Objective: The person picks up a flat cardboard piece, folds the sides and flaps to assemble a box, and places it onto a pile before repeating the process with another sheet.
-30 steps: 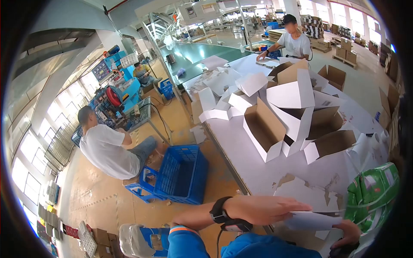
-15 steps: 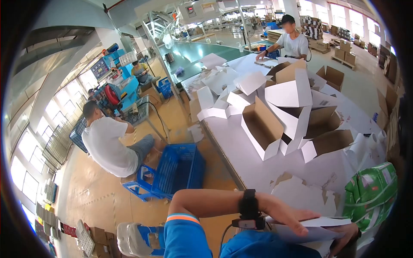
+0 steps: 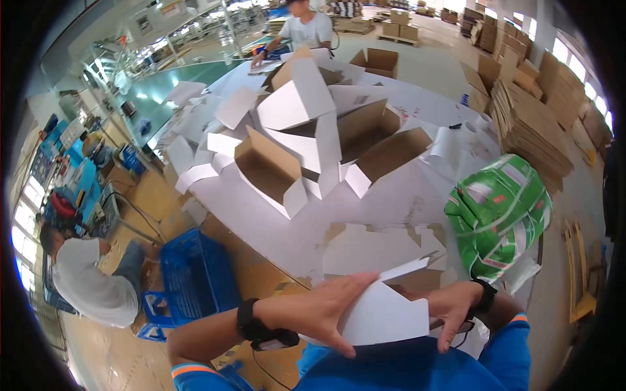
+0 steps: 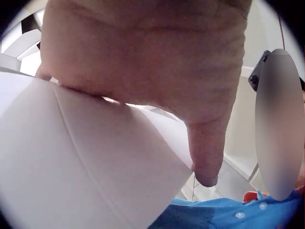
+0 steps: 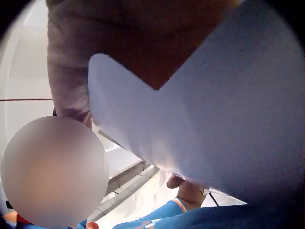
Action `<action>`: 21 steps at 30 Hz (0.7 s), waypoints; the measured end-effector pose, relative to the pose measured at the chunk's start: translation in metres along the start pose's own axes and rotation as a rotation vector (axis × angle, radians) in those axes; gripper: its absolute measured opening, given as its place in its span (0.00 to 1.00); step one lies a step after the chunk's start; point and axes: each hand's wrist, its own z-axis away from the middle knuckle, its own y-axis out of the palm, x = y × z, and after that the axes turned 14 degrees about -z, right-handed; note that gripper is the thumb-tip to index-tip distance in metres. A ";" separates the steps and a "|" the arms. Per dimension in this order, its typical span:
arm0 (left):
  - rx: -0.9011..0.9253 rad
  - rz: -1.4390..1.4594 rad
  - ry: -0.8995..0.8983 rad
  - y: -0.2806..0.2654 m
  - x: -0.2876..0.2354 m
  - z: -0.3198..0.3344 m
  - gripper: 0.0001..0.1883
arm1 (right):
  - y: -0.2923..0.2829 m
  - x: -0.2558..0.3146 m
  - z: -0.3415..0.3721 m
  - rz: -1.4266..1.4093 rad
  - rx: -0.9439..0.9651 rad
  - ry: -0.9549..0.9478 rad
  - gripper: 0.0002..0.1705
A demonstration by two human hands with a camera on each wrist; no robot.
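Note:
A partly folded white cardboard box [image 3: 385,316] is held close in front of the blue shirt, one narrow flap sticking up at its far side. My left hand [image 3: 319,309] grips its left side, thumb on the near edge and fingers along the panel. At the right end, my right hand [image 3: 453,306] holds the box with the thumb pointing down. A creased white panel [image 4: 71,157] fills much of the left wrist view, below the left palm [image 4: 143,57]. In the right wrist view, a notched white flap [image 5: 190,129] hides part of the right hand [image 5: 71,62].
Several opened white boxes [image 3: 270,173] with brown insides are heaped on the table [image 3: 241,218]. Flat cardboard [image 3: 365,244] lies nearer. A green wrapped bundle [image 3: 499,215] sits right. Blue crates [image 3: 195,274] and a seated person [image 3: 98,280] are left; another person [image 3: 306,32] works across the table.
The head view has swung to the right. The box has come from the lower right to in front of the body, with both hands on its sides and a flap now standing up.

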 end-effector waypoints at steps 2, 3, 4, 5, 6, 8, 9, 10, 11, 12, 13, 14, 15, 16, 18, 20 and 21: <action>-0.031 -0.041 -0.027 -0.006 -0.005 0.000 0.67 | 0.002 0.002 -0.006 -0.058 -0.020 0.065 0.51; -0.054 -0.062 -0.040 -0.008 -0.007 -0.002 0.67 | 0.002 0.003 -0.009 -0.087 -0.036 0.098 0.51; -0.075 -0.073 -0.076 -0.008 -0.009 -0.002 0.69 | 0.000 0.004 -0.010 -0.059 -0.044 0.098 0.50; -0.098 -0.034 -0.108 -0.007 -0.008 -0.003 0.69 | -0.002 0.006 -0.011 -0.030 -0.051 0.099 0.50; -0.121 0.005 -0.145 -0.005 -0.006 -0.002 0.69 | -0.004 0.007 -0.012 0.055 -0.049 0.067 0.49; -0.201 0.007 -0.175 -0.002 0.001 0.000 0.68 | -0.009 0.008 -0.013 0.330 -0.073 -0.024 0.51; -0.255 -0.028 -0.165 0.001 0.009 0.002 0.68 | -0.012 0.009 -0.011 0.342 -0.097 0.046 0.50; -0.307 -0.064 -0.154 0.003 0.016 0.005 0.68 | -0.016 0.011 -0.006 0.354 -0.124 0.116 0.50; -0.363 0.094 -0.209 0.003 0.020 0.008 0.68 | -0.020 0.012 -0.001 0.368 -0.153 0.183 0.50; -0.416 0.244 -0.265 0.001 0.024 0.013 0.68 | -0.024 0.011 0.012 0.474 -0.282 0.296 0.49; -0.468 0.393 -0.323 -0.001 0.031 0.020 0.68 | -0.029 0.009 0.025 0.460 -0.409 0.261 0.48; -0.470 0.370 -0.342 0.004 0.051 0.034 0.67 | -0.035 0.005 0.037 0.445 -0.535 0.225 0.48; -0.559 0.568 -0.325 0.004 0.045 0.039 0.66 | -0.039 0.000 0.047 0.426 -0.659 0.193 0.48; -0.614 0.546 -0.313 0.009 0.054 0.048 0.66 | -0.041 -0.008 0.054 0.453 -0.723 0.242 0.45; -0.692 0.620 -0.301 0.022 0.063 0.056 0.67 | -0.043 -0.026 0.067 0.498 -0.848 0.356 0.39; -0.680 0.565 -0.307 0.029 0.071 0.056 0.67 | -0.047 -0.057 0.071 0.826 -0.777 0.383 0.34; -0.673 0.534 -0.314 0.030 0.074 0.056 0.68 | -0.045 -0.062 0.067 0.986 -0.732 0.391 0.32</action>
